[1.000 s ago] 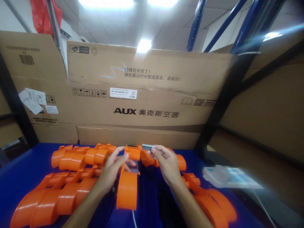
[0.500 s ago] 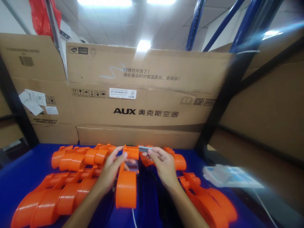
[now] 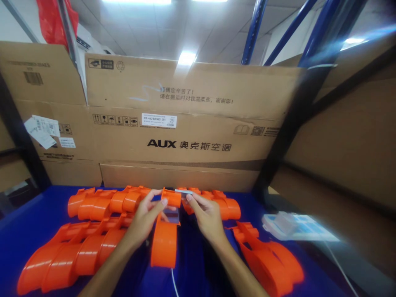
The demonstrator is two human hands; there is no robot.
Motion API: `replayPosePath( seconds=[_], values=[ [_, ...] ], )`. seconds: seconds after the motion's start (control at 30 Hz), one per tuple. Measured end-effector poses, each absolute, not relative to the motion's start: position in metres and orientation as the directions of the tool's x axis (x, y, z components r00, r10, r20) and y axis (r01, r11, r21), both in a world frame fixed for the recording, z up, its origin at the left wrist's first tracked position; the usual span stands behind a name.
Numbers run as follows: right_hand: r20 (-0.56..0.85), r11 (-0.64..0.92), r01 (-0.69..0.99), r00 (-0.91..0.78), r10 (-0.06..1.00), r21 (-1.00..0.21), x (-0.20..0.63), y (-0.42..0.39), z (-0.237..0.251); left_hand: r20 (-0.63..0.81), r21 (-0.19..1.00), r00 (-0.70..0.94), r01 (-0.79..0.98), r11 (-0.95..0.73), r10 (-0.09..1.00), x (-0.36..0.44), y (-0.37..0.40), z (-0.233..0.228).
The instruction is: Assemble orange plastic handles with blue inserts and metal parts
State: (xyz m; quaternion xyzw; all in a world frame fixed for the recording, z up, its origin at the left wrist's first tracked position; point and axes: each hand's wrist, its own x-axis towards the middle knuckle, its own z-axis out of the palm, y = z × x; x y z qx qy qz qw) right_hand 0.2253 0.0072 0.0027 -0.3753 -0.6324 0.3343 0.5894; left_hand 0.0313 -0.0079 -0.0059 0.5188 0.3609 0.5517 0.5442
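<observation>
our right hand has brought the metal strip up to the orange part (left hand grips it); insertion looks close.

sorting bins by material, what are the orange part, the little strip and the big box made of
Orange part: likely moulded plastic, glossy, with smooth curves and soft highlights.
Strip, pinched by the right hand: probably metal, grey with a bright sheen; too small to be sure.
Box: corrugated cardboard, matte brown, printed, with folded flaps.
</observation>
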Motion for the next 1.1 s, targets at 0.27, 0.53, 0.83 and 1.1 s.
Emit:
replayPosePath(
  seconds=[0.27,0.53,0.83,1.1],
  values=[
    [0.563,0.56,0.062,0.063,0.824,-0.826,0.222,0.007,-0.001,0.211,0.948,-0.005,-0.245,-0.206,0.978,0.032,-0.004,-0.003],
    [0.671,0.646,0.196,0.1,0.735,-0.737,0.226,0.007,0.001,0.229,0.948,0.023,-0.233,-0.217,0.973,0.033,-0.008,-0.001],
    [0.718,0.672,0.273,0.125,0.684,-0.688,0.223,-0.006,0.007,0.215,0.955,0.059,-0.22,-0.197,0.975,0.032,-0.008,-0.003],
    [0.727,0.671,0.32,0.095,0.68,-0.669,0.222,-0.01,0.009,0.252,0.947,-0.005,-0.203,-0.248,0.968,0.034,-0.01,-0.002]
  ],
)
